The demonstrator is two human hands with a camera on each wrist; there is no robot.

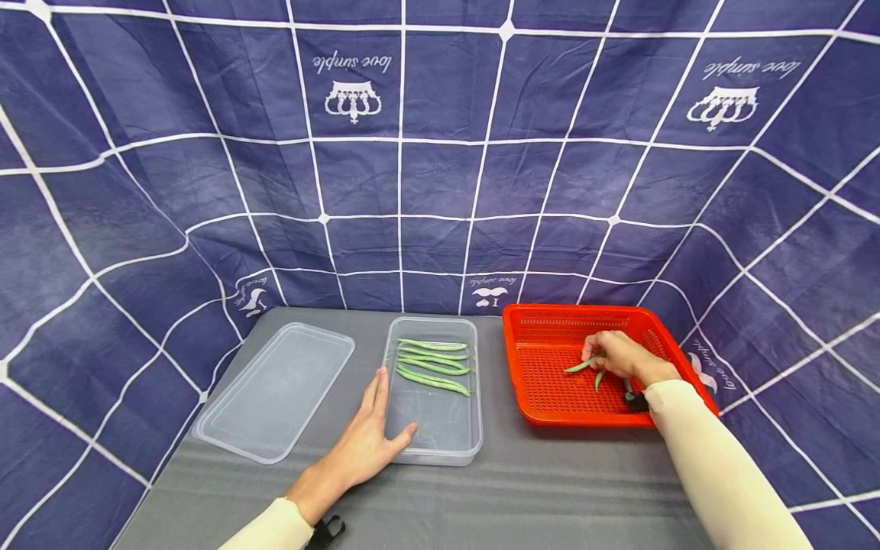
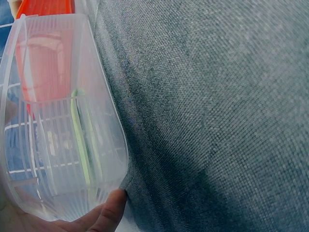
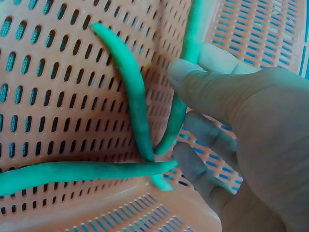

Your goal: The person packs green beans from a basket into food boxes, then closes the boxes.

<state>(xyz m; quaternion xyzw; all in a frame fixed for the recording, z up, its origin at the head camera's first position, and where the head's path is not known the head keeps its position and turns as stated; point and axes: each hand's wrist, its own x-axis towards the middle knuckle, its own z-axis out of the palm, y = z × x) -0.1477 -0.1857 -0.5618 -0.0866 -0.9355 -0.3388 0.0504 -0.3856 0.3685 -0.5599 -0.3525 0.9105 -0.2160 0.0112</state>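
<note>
Inside the red basket (image 1: pixel 543 416), my right hand (image 1: pixel 615 355) pinches a green bean (image 3: pixel 192 36) between thumb and fingers. Two more green beans lie near it in the right wrist view: a curved bean (image 3: pixel 133 92) and a straighter bean (image 3: pixel 72 175). My left hand (image 1: pixel 371 443) rests with straight fingers against the left side of a clear plastic container (image 1: pixel 433 431); its fingers touch the wall in the left wrist view. Several green beans (image 1: pixel 433 359) lie side by side across the far half of that container.
A clear lid (image 1: pixel 278 393) lies flat on the grey tablecloth (image 1: pixel 509 496), left of the container. A blue checked cloth (image 1: pixel 440 176) hangs behind the table and along both sides. The basket stands right of the container, with a strip of tablecloth between them.
</note>
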